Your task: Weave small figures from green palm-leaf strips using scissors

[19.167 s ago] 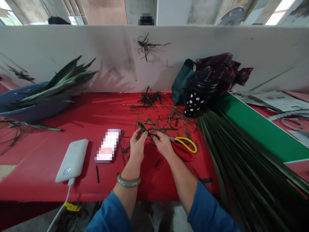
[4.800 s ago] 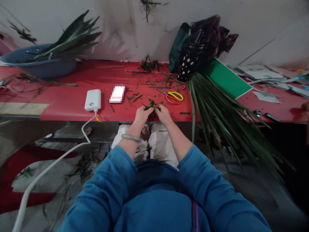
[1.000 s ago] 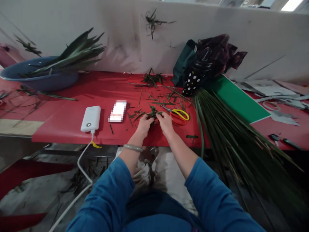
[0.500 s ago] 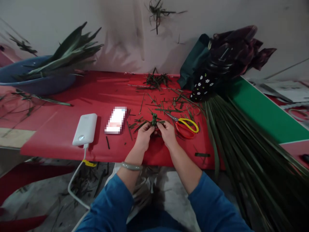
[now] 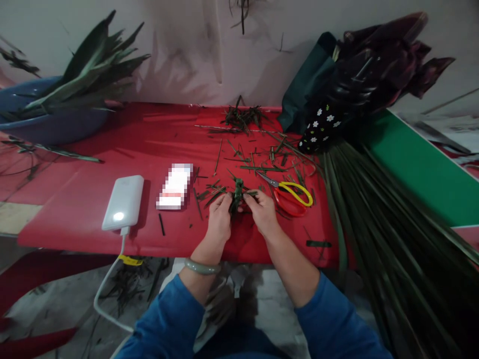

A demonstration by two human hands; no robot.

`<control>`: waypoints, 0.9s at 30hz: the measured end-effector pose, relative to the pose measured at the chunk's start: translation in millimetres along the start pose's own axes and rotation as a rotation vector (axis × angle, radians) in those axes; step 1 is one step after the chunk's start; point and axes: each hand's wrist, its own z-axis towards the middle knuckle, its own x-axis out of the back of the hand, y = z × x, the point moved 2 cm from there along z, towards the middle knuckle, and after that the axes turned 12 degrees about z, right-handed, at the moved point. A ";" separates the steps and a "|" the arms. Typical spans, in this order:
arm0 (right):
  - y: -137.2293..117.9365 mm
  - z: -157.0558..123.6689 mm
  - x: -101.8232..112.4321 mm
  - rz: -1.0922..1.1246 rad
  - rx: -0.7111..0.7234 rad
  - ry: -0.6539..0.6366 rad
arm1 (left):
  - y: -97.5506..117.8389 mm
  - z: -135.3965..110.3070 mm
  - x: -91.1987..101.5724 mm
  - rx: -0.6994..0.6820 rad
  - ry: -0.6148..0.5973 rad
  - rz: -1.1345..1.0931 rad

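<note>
Red table carries a power bank at left. Next, the left hand pinches the folded leaf piece just above the table. The right hand pinches its other side, both grips closed. Pinching close beside the folds likely holds them snug; scissors lie alongside.

The worktop has a bright red cover. The leaf piece is dark green, like the clippings and the long leaves. The scissors have one yellow handle and one red. The power bank and its cable are white. The bracelet is pale grey-green, the sleeves blue. The basin is blue. The bag is black with small white flowers. The board is plain green.
</note>
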 end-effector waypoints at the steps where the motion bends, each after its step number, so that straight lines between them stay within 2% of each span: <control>1: 0.2 -0.3 0.1 -0.008 0.011 0.013 | 0.7 -0.4 -0.1 -0.005 0.013 -0.001; 4: 2.2 -1.3 0.0 0.028 -0.001 0.034 | 2.2 -1.4 -0.2 0.000 0.039 -0.018; 9: 4.0 -3.3 0.7 0.050 -0.023 0.034 | 2.0 -2.7 -1.2 -0.035 0.014 -0.054; 16: -1.7 -6.3 -0.9 0.009 0.051 0.097 | 3.7 -5.8 -6.9 -0.048 0.128 -0.054; 20: -2.1 -6.7 -2.3 0.121 -0.046 0.091 | 1.5 -3.9 -7.4 -0.043 0.160 -0.073; 23: -1.9 -6.4 -2.4 0.199 -0.140 0.089 | -1.1 -2.9 -7.0 -0.062 0.101 -0.079; 27: -4.2 -5.5 -1.1 0.182 -0.113 0.103 | -0.9 -4.6 -9.3 -0.080 -0.075 -0.062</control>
